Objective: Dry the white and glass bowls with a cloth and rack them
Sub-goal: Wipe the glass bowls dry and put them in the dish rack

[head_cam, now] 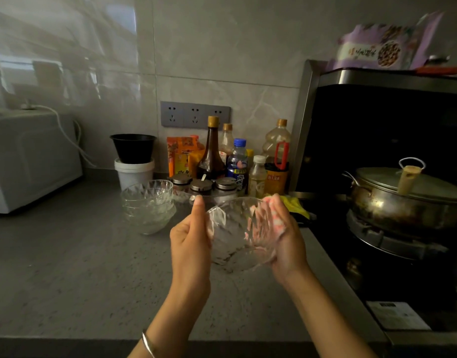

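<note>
Centre frame, the left hand point(190, 237) has its grip round a clear faceted glass bowl point(232, 244); the right hand point(286, 244) clutches a pink cloth point(277, 220) against it.

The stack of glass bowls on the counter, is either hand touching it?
No, the left hand and the right hand hold a separate glass bowl, clear of the stack.

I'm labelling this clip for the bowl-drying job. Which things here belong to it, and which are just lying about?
Job: held glass bowl, gripped by the left hand; pink cloth in the right hand, against that bowl; stacked glass bowls on the counter.
Lying about: sauce bottles, lidded steel pot, microwave, black tub, yellow cloth.
</note>
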A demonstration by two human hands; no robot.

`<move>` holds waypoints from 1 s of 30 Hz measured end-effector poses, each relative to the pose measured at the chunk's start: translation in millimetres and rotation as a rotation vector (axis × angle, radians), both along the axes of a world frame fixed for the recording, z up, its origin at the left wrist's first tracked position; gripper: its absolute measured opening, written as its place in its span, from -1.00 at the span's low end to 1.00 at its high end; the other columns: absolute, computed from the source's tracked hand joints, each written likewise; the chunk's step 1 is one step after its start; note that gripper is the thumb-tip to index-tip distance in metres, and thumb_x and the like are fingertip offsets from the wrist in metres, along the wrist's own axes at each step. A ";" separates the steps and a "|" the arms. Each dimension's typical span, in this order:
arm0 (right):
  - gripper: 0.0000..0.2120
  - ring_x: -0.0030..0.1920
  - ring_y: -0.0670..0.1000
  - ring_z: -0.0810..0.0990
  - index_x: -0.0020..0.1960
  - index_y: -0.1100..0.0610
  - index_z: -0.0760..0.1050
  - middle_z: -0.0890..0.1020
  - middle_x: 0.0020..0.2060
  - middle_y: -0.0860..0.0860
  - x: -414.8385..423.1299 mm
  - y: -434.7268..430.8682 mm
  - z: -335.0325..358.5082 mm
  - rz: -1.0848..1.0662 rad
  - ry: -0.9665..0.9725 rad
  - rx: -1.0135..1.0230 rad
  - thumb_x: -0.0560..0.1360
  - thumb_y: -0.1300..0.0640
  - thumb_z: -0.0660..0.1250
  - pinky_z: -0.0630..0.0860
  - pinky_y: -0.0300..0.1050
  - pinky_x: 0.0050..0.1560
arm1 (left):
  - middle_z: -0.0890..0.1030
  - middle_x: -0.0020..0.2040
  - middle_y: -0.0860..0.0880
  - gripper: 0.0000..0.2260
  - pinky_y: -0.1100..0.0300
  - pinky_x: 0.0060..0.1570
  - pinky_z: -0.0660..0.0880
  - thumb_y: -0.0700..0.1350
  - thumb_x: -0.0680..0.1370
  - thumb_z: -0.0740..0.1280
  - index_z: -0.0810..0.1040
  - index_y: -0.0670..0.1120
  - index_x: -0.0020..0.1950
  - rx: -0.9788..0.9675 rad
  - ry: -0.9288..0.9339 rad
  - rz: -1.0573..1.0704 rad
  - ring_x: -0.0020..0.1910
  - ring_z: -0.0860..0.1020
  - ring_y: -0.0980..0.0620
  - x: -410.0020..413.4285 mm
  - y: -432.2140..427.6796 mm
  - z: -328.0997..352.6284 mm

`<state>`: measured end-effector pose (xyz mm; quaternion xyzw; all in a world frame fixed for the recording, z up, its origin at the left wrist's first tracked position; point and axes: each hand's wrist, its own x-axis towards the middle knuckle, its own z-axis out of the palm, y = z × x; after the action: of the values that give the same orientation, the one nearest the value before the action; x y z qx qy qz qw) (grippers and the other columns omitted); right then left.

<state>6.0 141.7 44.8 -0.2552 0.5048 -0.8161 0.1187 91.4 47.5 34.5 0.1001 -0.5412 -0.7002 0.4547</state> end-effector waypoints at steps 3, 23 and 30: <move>-0.76 -0.35 -0.17 0.55 -0.40 -0.04 0.55 0.54 -0.45 -0.14 -2.1 5.4 1.4 -0.049 0.115 0.044 0.36 -0.15 0.37 0.48 -0.28 -0.22 | 0.45 -0.32 -0.35 -0.35 0.12 -0.23 0.37 0.30 0.50 0.24 0.39 -0.32 -0.34 -0.069 -0.084 -0.093 -0.27 0.37 -0.05 -1.0 -12.9 -4.0; -0.54 0.55 0.02 -0.06 0.54 -0.16 -0.09 -0.01 0.56 -0.09 38.1 -0.8 -30.7 -0.552 1.167 0.481 0.66 -0.09 -0.15 -0.04 0.19 0.51 | 0.21 -0.52 -0.09 -0.51 0.20 -0.51 0.09 -0.04 0.63 0.19 0.30 -0.24 -0.46 -0.207 0.030 0.163 -0.54 0.13 0.02 -3.7 -5.3 17.0; -0.59 0.51 -0.17 0.08 0.44 -0.22 0.20 0.25 0.46 -0.23 17.9 -4.6 10.5 -0.445 1.050 0.448 0.64 -0.10 -0.17 -0.09 0.14 0.52 | 0.31 -0.53 -0.31 -0.42 0.07 -0.51 0.17 0.03 0.63 0.19 0.28 -0.38 -0.43 -0.216 0.050 0.169 -0.55 0.19 -0.22 0.5 0.1 18.0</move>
<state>24.0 137.1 55.2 -0.4804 0.6965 -0.4606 -0.2684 92.0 47.6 52.5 0.0783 -0.5914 -0.5996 0.5335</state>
